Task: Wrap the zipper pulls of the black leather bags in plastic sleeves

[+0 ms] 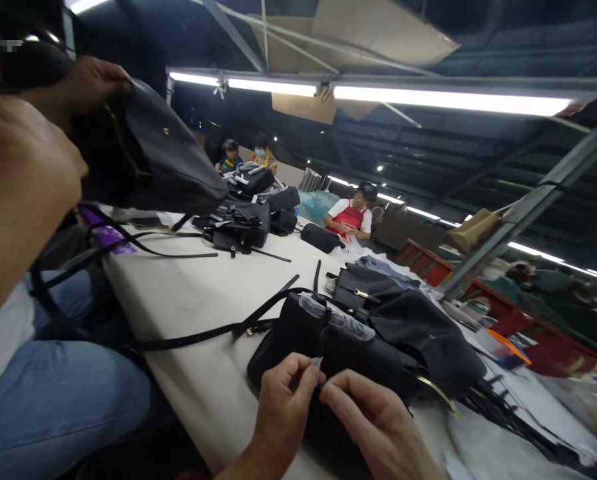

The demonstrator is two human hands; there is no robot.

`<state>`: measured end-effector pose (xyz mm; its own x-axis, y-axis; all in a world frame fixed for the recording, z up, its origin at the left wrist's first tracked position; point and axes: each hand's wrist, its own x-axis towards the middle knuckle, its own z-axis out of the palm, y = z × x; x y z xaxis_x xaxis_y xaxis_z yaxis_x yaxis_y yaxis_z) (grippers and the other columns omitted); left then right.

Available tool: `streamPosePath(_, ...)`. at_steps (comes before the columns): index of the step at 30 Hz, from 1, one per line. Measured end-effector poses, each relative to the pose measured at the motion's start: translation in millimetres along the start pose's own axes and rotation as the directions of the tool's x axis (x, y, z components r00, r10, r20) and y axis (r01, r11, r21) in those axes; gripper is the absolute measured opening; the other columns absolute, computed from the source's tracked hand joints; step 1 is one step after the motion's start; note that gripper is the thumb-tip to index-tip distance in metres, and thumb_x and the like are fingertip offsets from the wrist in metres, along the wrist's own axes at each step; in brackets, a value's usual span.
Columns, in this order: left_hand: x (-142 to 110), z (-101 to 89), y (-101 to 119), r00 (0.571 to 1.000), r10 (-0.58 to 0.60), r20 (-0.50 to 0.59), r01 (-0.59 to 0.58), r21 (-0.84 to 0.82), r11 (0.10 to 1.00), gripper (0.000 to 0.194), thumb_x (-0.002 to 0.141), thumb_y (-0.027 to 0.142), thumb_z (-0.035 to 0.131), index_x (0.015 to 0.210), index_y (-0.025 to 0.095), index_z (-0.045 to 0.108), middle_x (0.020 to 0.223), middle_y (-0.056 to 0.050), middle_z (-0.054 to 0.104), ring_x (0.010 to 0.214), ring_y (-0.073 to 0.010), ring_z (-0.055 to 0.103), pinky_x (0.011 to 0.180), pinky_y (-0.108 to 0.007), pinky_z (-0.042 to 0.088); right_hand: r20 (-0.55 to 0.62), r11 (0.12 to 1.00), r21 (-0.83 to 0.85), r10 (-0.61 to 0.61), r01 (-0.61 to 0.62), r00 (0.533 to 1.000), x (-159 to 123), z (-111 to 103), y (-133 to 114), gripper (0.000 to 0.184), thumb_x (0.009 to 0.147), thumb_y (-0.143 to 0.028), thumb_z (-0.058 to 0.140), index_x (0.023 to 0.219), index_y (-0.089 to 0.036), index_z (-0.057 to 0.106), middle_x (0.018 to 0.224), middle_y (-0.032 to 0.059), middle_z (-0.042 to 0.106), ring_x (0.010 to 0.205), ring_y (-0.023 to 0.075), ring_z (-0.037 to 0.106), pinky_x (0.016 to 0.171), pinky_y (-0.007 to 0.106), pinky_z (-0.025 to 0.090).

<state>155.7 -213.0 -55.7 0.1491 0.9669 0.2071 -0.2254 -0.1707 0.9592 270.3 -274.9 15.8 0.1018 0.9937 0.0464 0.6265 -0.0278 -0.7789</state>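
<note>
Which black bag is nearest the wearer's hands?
The foremost bag, with clear wrapping, by the left hand and right hand; the bag behind and others are farther.

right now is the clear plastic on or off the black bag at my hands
On: crinkled clear plastic lies along the black bag, just beyond the left hand and right hand. Whether it is fastened, I cannot tell.

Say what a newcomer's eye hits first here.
Probably the bright tube lights running across the top. Next, the large black bag at upper left, held up by a neighbour's hand. Then, at bottom centre, the wearer's left hand and right hand, fingertips close together at another bag on the pale table.
</note>
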Motion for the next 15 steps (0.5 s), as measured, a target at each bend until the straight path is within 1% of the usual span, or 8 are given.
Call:
streamPosePath(1,-1,-1.2,0,0.999,0.032,-0.008,-0.032,0.023,0.999,0.025,0.088,0.035,0.056,0.073,0.017,0.067,0.068,-0.002,0.066,0.064,-0.0141,0.056,0.059,-0.023,0.041,0.045,0.999,-0.002,-0.035,0.035,0.998,12,1,-10,0.042,0.083,-0.055,0.053,0.064,-0.020,0.064,0.061,-0.0008,0.057,0.061,0.0152,0.051,0.057,0.026,0.038)
streamPosePath(3,-2,-4.1,0,0.995,0.094,-0.021,-0.092,0.081,0.992,0.026,0.088,0.034,0.055,0.072,0.017,0.066,0.064,-0.002,0.063,0.060,-0.0139,0.055,0.057,-0.023,0.040,0.052,0.997,-0.040,-0.062,0.064,0.997,29,5,-22,0.038,0.084,-0.047,0.051,0.061,-0.020,0.062,0.061,-0.0007,0.059,0.063,0.0151,0.052,0.060,0.026,0.037)
streamPosePath(5,-3,-7.5,0,0.989,0.145,-0.025,-0.141,0.140,0.980,0.026,0.089,0.032,0.054,0.071,0.017,0.066,0.061,-0.001,0.062,0.057,-0.0135,0.054,0.055,-0.023,0.040,0.057,0.991,-0.112,-0.060,0.066,0.997,38,8,-22,0.036,0.083,-0.042,0.050,0.058,-0.020,0.062,0.060,-0.0008,0.060,0.061,0.0152,0.052,0.059,0.027,0.035)
streamPosePath(8,-3,-12.0,-1,0.973,0.230,-0.025,-0.220,0.208,0.953,0.025,0.091,0.026,0.052,0.072,0.017,0.066,0.061,-0.002,0.062,0.057,-0.0132,0.056,0.055,-0.022,0.041,0.039,0.977,-0.204,-0.049,0.056,0.998,40,10,-17,0.037,0.082,-0.042,0.049,0.054,-0.021,0.061,0.058,-0.0007,0.059,0.060,0.0158,0.052,0.058,0.028,0.034)
streamPosePath(10,-2,-14.2,-1,0.951,0.310,-0.022,-0.295,0.250,0.922,0.023,0.091,0.022,0.051,0.074,0.018,0.066,0.062,-0.002,0.064,0.058,-0.0130,0.058,0.057,-0.021,0.042,0.033,0.974,-0.224,-0.028,0.035,0.999,40,11,-16,0.037,0.082,-0.042,0.049,0.053,-0.022,0.060,0.057,-0.0006,0.059,0.060,0.0163,0.052,0.057,0.028,0.033)
streamPosePath(12,0,-15.9,0,0.919,0.393,-0.019,-0.371,0.290,0.882,0.021,0.091,0.019,0.051,0.077,0.018,0.066,0.064,-0.001,0.065,0.059,-0.0128,0.059,0.058,-0.020,0.043,0.029,0.973,-0.229,-0.010,0.017,1.000,41,12,-17,0.037,0.081,-0.042,0.049,0.052,-0.022,0.059,0.056,-0.0004,0.060,0.058,0.0164,0.052,0.056,0.028,0.032)
streamPosePath(15,1,-18.4,0,0.874,0.486,-0.004,-0.453,0.359,0.816,0.021,0.092,0.017,0.050,0.078,0.019,0.066,0.065,-0.002,0.066,0.062,-0.0129,0.061,0.059,-0.020,0.043,0.024,0.976,-0.217,-0.016,0.021,1.000,43,14,-19,0.038,0.082,-0.042,0.048,0.052,-0.022,0.059,0.055,-0.0003,0.061,0.057,0.0160,0.053,0.055,0.028,0.033)
